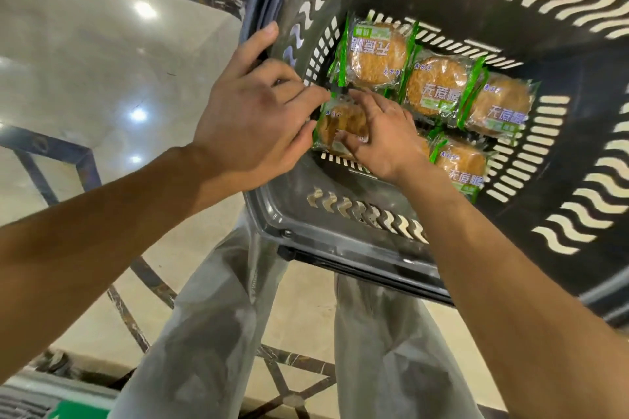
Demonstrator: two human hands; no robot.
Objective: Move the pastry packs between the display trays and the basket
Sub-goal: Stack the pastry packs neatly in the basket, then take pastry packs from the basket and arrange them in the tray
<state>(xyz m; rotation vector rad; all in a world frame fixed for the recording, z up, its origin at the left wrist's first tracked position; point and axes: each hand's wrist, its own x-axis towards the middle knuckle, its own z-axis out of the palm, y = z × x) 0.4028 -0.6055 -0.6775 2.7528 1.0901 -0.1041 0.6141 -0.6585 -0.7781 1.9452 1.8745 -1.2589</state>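
A dark grey plastic basket (340,224) with wavy slots fills the upper right. Several clear pastry packs with green edges lie on its floor: one at the back left (376,53), one in the middle (437,87), one at the right (498,105), one in front (461,167). My right hand (381,133) reaches inside and its fingers curl round the nearest pack (335,124) at the basket's left corner. My left hand (253,109) grips the basket's left rim, thumb over the edge, fingertips touching the same pack.
Below the basket stand a person's legs in light grey trousers (218,333). The floor is glossy beige tile (85,61) with dark marble inlay lines. A green and grey object (78,412) shows at the bottom left corner.
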